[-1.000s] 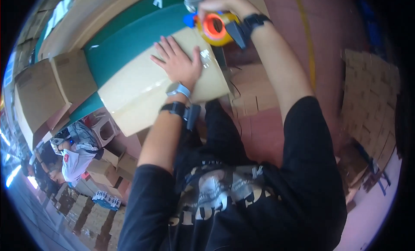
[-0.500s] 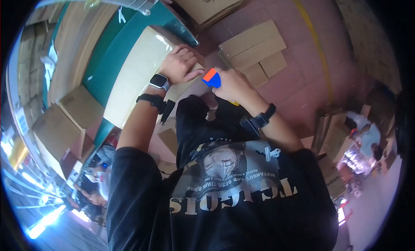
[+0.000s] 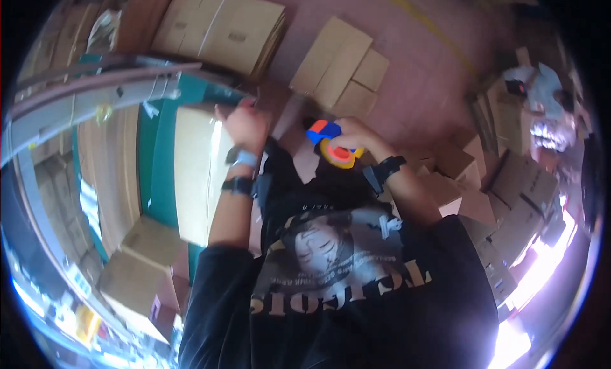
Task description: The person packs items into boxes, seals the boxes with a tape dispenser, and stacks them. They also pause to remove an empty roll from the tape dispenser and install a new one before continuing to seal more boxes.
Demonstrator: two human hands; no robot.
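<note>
A tape dispenser [image 3: 323,132] with an orange and blue head and a yellow ring is in my right hand [image 3: 356,135], held clear of the carton. My left hand [image 3: 247,126] is at the far right part of a closed pale cardboard carton [image 3: 196,172]. Motion smears the left hand, but one finger sticks out to the left and its fingers look apart, with nothing visible in them. Whether it touches the carton is hard to make out. A shiny strip runs along the carton's top. Beneath the carton lies a green surface [image 3: 162,194].
Strapped flat cardboard [image 3: 232,35] is stacked at the far left. Flattened cardboard [image 3: 334,60] lies on the reddish floor ahead. An open box [image 3: 137,277] stands at the left. More cartons [image 3: 522,184] and a person [image 3: 541,95] are at the right. A metal rail [image 3: 70,121] crosses the left side.
The view has swung, and the carton appears more upright. My left hand has shifted toward the carton's far end and turned. The dispenser has tilted in my right hand, so its yellow ring shows.
</note>
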